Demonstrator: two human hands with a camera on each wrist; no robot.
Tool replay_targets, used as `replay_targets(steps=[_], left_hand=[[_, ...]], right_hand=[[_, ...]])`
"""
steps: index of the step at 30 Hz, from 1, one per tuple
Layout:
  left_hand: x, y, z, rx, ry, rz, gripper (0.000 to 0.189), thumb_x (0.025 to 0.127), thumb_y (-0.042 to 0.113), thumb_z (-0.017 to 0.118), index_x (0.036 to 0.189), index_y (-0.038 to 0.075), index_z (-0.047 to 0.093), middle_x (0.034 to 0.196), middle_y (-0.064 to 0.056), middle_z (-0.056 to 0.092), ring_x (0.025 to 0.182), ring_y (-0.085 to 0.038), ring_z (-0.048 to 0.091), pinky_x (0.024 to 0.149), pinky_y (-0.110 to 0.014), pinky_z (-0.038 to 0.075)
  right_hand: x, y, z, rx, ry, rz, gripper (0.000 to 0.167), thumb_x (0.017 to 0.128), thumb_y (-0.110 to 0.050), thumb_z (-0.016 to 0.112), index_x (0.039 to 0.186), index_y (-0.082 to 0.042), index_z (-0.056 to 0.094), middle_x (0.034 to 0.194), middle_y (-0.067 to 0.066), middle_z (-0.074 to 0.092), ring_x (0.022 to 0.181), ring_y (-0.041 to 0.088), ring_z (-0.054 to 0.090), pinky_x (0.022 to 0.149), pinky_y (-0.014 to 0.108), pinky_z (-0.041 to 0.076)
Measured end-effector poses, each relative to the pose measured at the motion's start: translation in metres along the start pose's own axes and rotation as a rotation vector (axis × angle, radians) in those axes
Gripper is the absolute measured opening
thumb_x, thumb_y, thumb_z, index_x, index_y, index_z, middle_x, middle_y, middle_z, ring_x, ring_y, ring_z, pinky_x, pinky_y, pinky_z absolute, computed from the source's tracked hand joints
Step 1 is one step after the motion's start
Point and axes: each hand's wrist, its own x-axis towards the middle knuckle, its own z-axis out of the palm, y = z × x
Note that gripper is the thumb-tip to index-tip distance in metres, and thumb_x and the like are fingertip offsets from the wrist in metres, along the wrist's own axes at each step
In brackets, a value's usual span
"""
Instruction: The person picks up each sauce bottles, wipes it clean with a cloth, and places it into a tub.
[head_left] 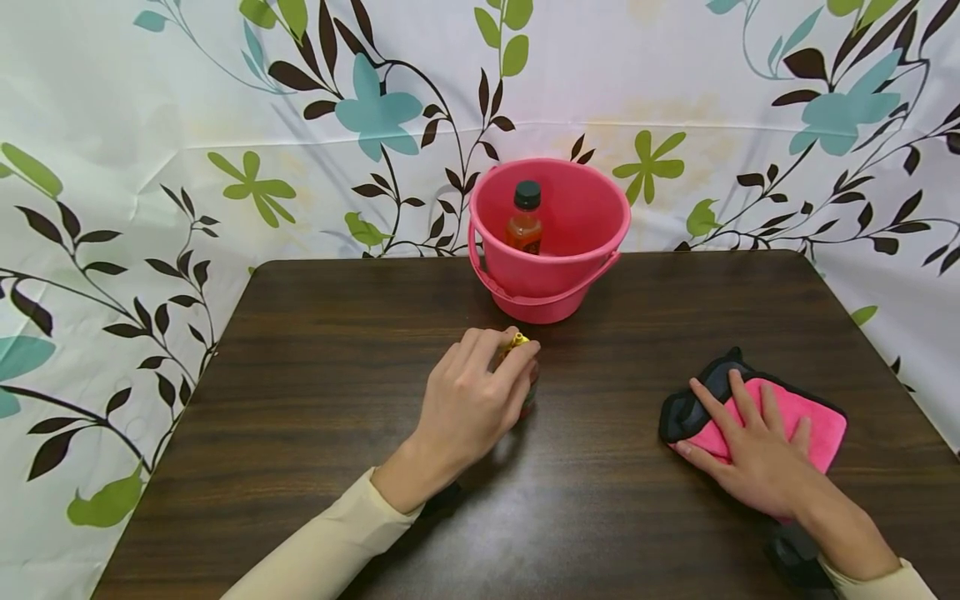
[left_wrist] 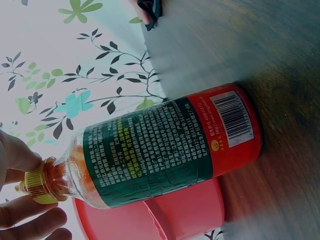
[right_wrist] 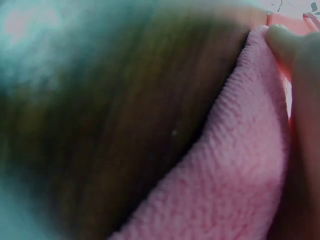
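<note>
My left hand pinches the yellow nozzle cap of a glass sauce bottle, thumb on one side and fingers on the other. The bottle has a green and red label with a barcode and stands upright on the table; in the head view the hand hides most of it. To the right, my right hand rests with spread fingers on a pink cloth with a black border and a dark grey folded part. In the right wrist view the plush pink cloth fills the lower right.
A pink bucket stands at the table's back edge, just behind the sauce bottle. Inside it is another bottle with a dark green cap. A floral curtain hangs behind the dark wooden table.
</note>
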Motion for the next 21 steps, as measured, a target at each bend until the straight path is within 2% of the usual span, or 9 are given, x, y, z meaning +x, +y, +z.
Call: replay_targets(steps=[7,21], left_hand=[[0.0002,0.0004,-0.0008,0.002,-0.020,0.000,0.020,0.096,0.021,0.075,0.114,0.015,0.080,0.104,-0.008,0.073,0.095,-0.023,0.067,0.069,-0.031,0.058],[0.0007,0.0004,0.0010,0.006,-0.003,0.003,0.020,0.096,0.019,0.075,0.114,0.015,0.080,0.104,-0.008,0.073,0.095,-0.023,0.067,0.069,-0.031,0.058]], right_hand=[[0.0006,-0.0002,0.0008,-0.004,-0.008,0.007,0.101,0.094,-0.076,0.056,0.172,-0.033,0.007,0.174,0.032,-0.008,0.152,0.072,-0.012,0.097,0.099,-0.010],[0.0013,0.0000,0.0021,0.003,-0.010,0.011,0.101,0.093,-0.076,0.057,0.171,-0.033,0.009,0.174,0.032,-0.006,0.152,0.072,-0.011,0.099,0.098,-0.009]])
